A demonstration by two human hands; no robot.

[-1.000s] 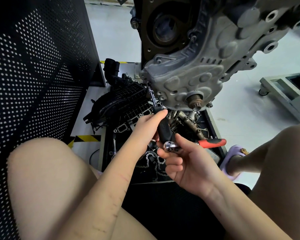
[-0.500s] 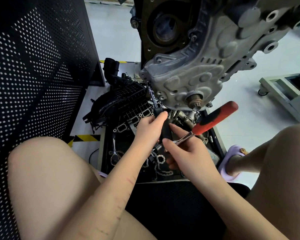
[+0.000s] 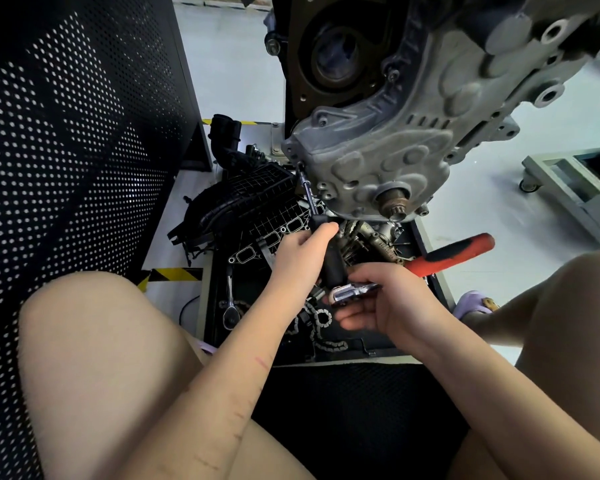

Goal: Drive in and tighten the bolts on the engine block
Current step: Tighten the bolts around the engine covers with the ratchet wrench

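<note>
Head view, ratchet (image 3: pixel 355 292) in right hand (image 3: pixel 392 306) (chrome head)

We count two hands: the left hand (image 3: pixel 300 258) and the right hand (image 3: pixel 392 303). We see one engine block (image 3: pixel 413 140) hanging over one black tray (image 3: pixel 440 292). There are two ratchets: one red-handled ratchet (image 3: pixel 444 254) over the tray's right side and one loose chrome ratchet (image 3: pixel 230 306) lying near its left edge. One long extension bar (image 3: pixel 309 195) runs up to the block. One chain (image 3: pixel 321 327) lies near the tray's front edge, and one black manifold (image 3: pixel 243 206) at its back left corner.
</note>
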